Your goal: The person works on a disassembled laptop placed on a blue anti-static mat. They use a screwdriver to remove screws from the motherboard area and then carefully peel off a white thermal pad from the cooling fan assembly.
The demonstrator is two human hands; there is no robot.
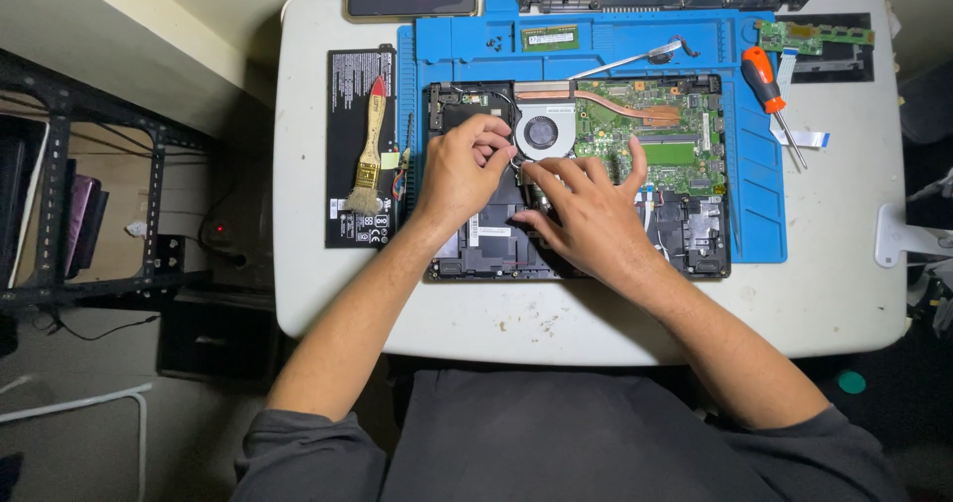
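Both hands rest on the opened black laptop chassis (579, 179), lying on a blue rubber work mat (754, 194) mid-tabletop. Left hand (459, 169), fingers curled, and right hand (588, 209), fingers spread, press beside the round grey cooling fan (543, 131).

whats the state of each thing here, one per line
laptop: opened up, board and fan exposed
fan: in place, uncovered
left hand: fingers curled, resting on the laptop beside the fan
right hand: flat on the laptop, fingers spread
screwdriver: lying unused on the blue mat
brush: lying on the black battery pack
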